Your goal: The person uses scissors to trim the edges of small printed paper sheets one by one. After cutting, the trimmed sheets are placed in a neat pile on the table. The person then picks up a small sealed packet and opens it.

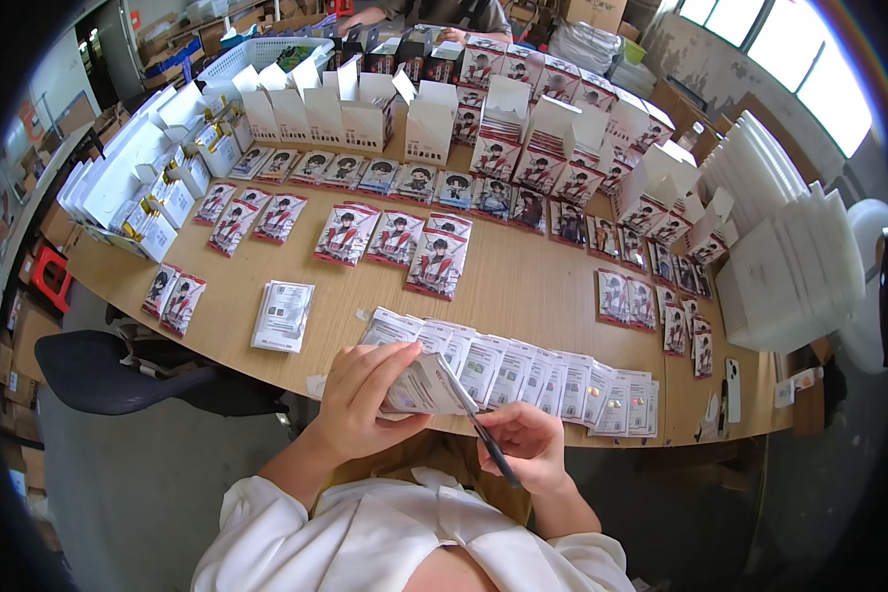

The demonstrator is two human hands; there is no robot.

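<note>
In my left hand [357, 400] is a white printed packet [426, 388], with its back side facing up, held at the table's near edge. My right hand [529, 444] grips a slim black tool [496, 454] between thumb and fingers. The tool's long, narrow end lies along the packet's right edge; its exact kind I cannot make out. Beyond my hands, a fanned row of similar white packets [515, 375] runs to the right along the edge. A small stack of white packets [283, 316] lies to the left.
Red-and-white packets [434, 259] lie in groups across the wooden table [523, 286]. Open white boxes [328, 118] stand behind picture cards [345, 172]. White plastic trays [799, 257] are piled at right, near a phone [732, 391]. A black chair [118, 370] stands left. Another person [454, 15] is across the table.
</note>
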